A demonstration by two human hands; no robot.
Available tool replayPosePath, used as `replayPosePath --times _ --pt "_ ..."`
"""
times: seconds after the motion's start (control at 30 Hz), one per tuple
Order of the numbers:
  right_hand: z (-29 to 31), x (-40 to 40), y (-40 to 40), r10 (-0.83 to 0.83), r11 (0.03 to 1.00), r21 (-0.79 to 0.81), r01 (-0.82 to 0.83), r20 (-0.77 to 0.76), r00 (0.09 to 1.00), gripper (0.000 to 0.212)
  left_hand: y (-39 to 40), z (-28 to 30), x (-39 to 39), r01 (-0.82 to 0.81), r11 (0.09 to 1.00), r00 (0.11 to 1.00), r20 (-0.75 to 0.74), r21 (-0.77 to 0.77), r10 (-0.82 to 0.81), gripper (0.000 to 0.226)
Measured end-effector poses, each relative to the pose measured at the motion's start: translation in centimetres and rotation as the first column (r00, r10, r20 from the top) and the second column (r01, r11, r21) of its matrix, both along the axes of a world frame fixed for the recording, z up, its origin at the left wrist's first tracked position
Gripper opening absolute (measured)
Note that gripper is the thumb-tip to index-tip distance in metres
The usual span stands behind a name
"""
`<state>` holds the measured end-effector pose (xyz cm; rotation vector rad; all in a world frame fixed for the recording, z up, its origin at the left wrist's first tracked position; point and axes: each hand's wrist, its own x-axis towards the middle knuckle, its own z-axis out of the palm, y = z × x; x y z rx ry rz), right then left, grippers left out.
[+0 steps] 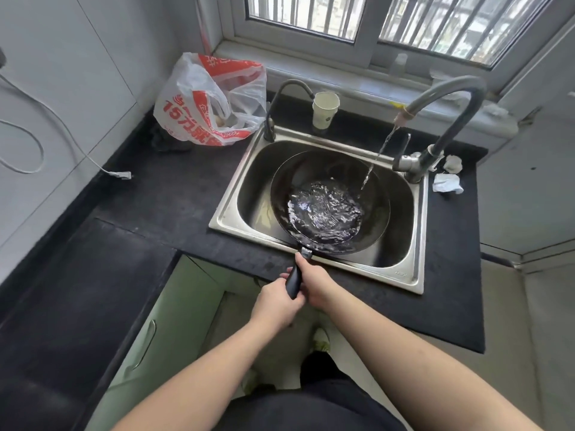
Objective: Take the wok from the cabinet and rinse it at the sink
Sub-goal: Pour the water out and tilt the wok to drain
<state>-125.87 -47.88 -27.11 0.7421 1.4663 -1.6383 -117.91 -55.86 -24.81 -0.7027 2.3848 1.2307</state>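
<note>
A black wok [314, 169] sits inside the steel sink [417, 231], with rippling water pooled in its bottom. Its black handle [294, 279] sticks out over the sink's front rim. My left hand [273, 303] grips the lower end of the handle. My right hand [314, 283] grips the handle just above it, nearer the wok. A thin stream of water falls from the grey curved tap [448, 98] at the sink's right rear onto the wok's right inner wall.
A second thin curved tap [280, 98] stands at the sink's left rear, a paper cup [324, 109] beside it. A red and white plastic bag [211, 101] sits on the black counter [174, 194] at left. Crumpled tissue [448, 181] lies right of the sink. A green cabinet door [168, 321] stands open below.
</note>
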Motion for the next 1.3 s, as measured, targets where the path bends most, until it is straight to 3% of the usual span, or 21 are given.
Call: replayPosePath --times 0.07,0.23,0.43,0.57,0.93,1.3 --pt "0.3 0.3 -0.4 -0.078 0.994 -0.078 0.082 0.055 0.995 0.039 -0.1 -0.2 0.1 0.011 0.998 1.0 -0.006 0.067 -0.011 0.045" --pt "0.1 0.8 -0.4 -0.188 0.957 -0.205 0.206 0.103 0.977 0.037 -0.3 -0.1 0.6 -0.011 0.971 0.999 -0.034 0.238 0.02 0.016" --pt "-0.5 1.4 -1.2 -0.23 0.966 -0.118 0.229 0.002 0.973 0.026 -0.1 0.2 0.8 -0.119 0.919 0.992 0.007 0.375 0.125 0.02" --pt "-0.5 1.4 -1.6 -0.19 0.982 -0.021 0.189 -0.082 0.978 0.028 0.1 -0.2 0.7 -0.076 0.945 0.996 -0.011 0.318 0.084 0.023" --pt "0.1 1.3 -1.6 -0.065 0.994 0.074 0.075 -0.124 0.99 0.035 0.3 -0.7 0.9 -0.103 0.944 0.993 -0.023 0.313 0.116 0.041" --pt "1.6 0.8 -1.4 -0.223 0.973 -0.055 0.223 -0.002 0.975 0.036 1.0 -0.1 0.3 -0.15 0.952 0.981 -0.079 0.266 0.176 0.035"
